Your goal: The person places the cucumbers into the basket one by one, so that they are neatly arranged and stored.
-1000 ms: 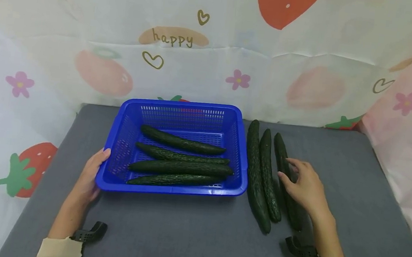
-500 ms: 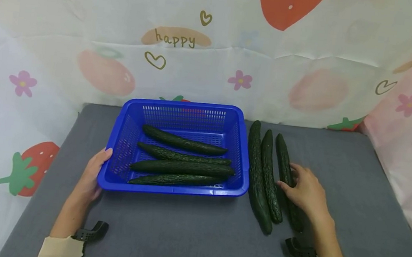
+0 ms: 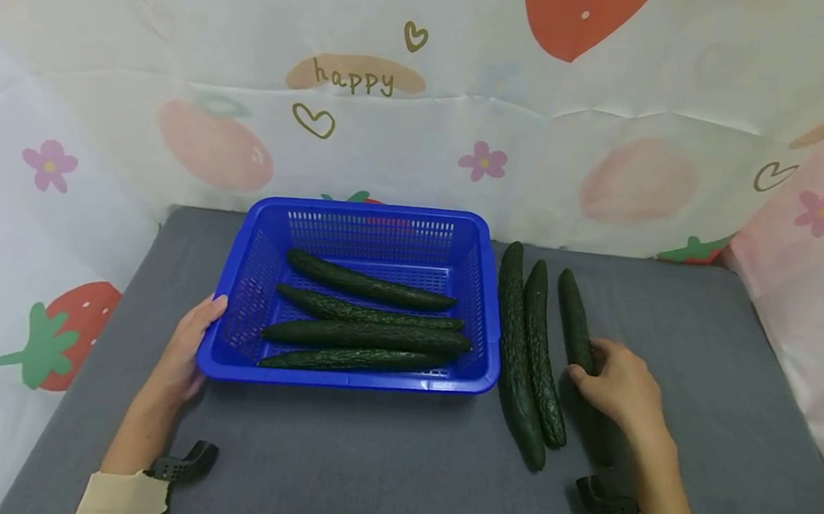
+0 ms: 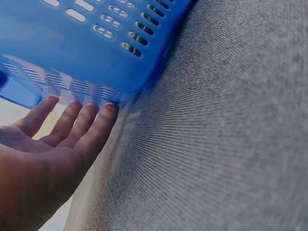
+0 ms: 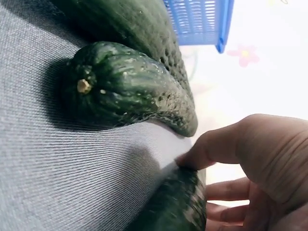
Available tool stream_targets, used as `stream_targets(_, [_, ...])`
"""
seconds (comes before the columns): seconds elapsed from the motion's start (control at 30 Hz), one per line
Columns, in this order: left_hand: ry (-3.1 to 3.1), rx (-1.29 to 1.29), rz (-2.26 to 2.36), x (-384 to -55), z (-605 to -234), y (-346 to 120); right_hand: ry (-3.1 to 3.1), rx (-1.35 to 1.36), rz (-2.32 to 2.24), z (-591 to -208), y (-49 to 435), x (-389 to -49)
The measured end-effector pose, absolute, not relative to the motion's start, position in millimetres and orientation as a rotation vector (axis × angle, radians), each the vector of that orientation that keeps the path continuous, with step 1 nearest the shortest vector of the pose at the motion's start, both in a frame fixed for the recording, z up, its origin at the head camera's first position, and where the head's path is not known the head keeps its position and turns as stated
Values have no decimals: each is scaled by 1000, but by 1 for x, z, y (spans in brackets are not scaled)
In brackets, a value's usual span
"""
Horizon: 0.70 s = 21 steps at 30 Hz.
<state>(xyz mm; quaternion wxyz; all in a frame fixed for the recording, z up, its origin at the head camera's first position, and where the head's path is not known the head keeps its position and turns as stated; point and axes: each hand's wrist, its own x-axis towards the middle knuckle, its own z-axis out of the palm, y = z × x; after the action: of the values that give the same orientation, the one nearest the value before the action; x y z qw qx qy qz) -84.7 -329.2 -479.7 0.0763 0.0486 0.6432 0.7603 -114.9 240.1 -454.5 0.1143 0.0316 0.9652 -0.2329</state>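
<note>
Right hand [image 3: 620, 389] was curled round the rightmost long dark-green bumpy cucumber [image 3: 574, 331], about mid-length, on the grey cloth table [image 3: 374, 471] right of centre. Judgement: a mid-length hold was best, lifted level so neither end dragged on its neighbours. Left hand [image 3: 183, 354], fingers straight, pressed flat on the left wall of the blue perforated plastic basket [image 3: 235, 289], holding nothing. Count: four cucumbers in the basket, three on the table, one basket.

Bare mat [image 3: 390, 464] (basket [image 3: 346, 380] behind)
</note>
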Motion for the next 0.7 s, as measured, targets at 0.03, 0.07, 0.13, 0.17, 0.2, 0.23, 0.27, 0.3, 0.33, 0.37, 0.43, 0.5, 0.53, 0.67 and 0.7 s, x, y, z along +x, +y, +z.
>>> stream_targets(0.03, [1927, 138, 2279, -85, -479, -329, 2830, 104, -682, -454, 241, -115])
stream_targets(0.07, [1929, 131, 2276, -85, -479, -329, 2832, 114, -679, -454, 241, -114])
stream_targets(0.13, [1938, 117, 2265, -85, -479, -328, 2842, 128, -665, -454, 241, -114])
stream_targets(0.17, [1940, 100, 2267, -85, -479, -328, 2848, 134, -659, -454, 241, -114])
stream_targets(0.2, [1944, 81, 2268, -85, -479, -328, 2856, 138, -652, -454, 241, -114])
stream_targets(0.23, [1948, 68, 2270, -85, -479, -328, 2863, 142, -644, -454, 241, -114])
stream_targets(0.27, [1949, 54, 2273, -85, -479, -327, 2869, 144, -637, -454, 240, -114])
stream_targets(0.3, [1953, 42, 2275, -85, -479, -327, 2877, 145, -629, -454, 240, -114])
stream_targets(0.33, [1958, 32, 2275, -85, -479, -326, 2885, 144, -618, -453, 240, -114])
stream_targets(0.37, [1955, 20, 2282, -86, -479, -326, 2894, 140, -606, -453, 240, -113])
stream_targets(0.43, [1964, 27, 2274, -86, -480, -326, 2905, 138, -579, -451, 240, -113])
stream_targets(0.5, [1972, 27, 2267, -85, -480, -326, 2914, 141, -551, -450, 240, -113])
stream_targets(0.53, [1978, 27, 2262, -85, -480, -327, 2918, 144, -538, -450, 240, -113])
stream_targets(0.67, [1985, 42, 2252, -84, -480, -327, 2924, 144, -516, -449, 239, -112])
stream_targets(0.7, [1985, 48, 2251, -84, -480, -328, 2924, 130, -519, -448, 239, -111])
